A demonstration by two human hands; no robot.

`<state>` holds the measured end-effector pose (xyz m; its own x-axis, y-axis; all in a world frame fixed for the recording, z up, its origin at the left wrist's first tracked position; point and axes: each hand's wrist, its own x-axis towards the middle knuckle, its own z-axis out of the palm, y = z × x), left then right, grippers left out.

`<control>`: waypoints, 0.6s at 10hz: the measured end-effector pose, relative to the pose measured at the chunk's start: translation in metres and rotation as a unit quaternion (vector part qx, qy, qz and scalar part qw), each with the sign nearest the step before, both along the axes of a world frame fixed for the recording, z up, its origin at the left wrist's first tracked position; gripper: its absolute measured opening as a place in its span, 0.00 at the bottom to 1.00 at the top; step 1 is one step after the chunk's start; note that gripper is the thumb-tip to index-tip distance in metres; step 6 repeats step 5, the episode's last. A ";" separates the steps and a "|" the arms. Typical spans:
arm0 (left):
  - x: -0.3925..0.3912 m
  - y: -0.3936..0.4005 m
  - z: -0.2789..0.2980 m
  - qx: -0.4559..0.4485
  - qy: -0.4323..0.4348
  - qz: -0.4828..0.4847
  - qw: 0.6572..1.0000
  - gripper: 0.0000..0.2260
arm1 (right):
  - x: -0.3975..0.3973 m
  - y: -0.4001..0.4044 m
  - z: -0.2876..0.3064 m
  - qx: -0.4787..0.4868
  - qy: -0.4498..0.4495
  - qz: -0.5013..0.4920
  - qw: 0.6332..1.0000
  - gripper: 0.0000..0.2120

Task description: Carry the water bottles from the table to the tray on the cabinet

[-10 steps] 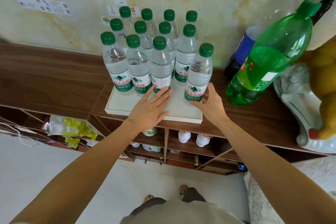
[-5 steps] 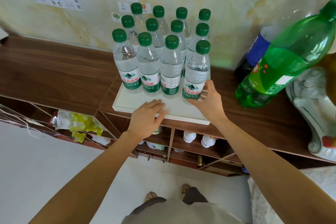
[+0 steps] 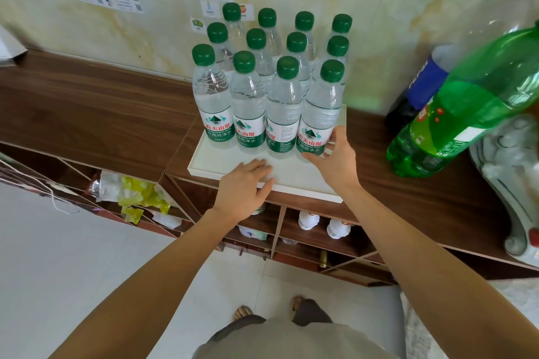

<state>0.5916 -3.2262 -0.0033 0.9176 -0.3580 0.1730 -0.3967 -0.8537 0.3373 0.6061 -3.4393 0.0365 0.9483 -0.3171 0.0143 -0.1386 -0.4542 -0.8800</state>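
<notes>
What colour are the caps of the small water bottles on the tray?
Dark green, all twelve caps, seen in the head view.

Bright, even daylight with strong wide-angle bending at the edges.

We see soft, diffuse light across the whole view, with no hard shadows; only faint shade sits under the left hand (image 3: 244, 185) on the white tray (image 3: 294, 178). The clear water bottles (image 3: 268, 102) catch small highlights, and the big green bottle (image 3: 466, 108) throws a green glow onto the wall (image 3: 393, 38) behind it. The open shelves under the cabinet top (image 3: 96, 114) are dimmer. Straight edges curve toward the frame borders, and our forearms stretch wide at the bottom corners. The centre is sharp; the far right edge looks slightly smeared.
</notes>
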 end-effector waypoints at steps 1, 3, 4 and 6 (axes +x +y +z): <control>0.000 -0.001 -0.001 0.005 -0.002 0.000 1.000 0.18 | -0.002 0.001 -0.001 0.009 0.003 0.002 1.000 0.25; -0.002 -0.002 0.001 0.007 0.022 -0.009 1.000 0.17 | -0.002 0.002 0.006 0.008 0.041 0.021 0.999 0.26; 0.004 -0.001 0.009 -0.021 0.075 -0.025 0.997 0.18 | -0.007 -0.007 0.023 0.007 0.050 0.023 0.998 0.26; -0.011 0.010 0.018 -0.138 0.110 -0.003 0.984 0.17 | -0.021 -0.020 0.063 0.035 -0.020 -0.003 0.999 0.19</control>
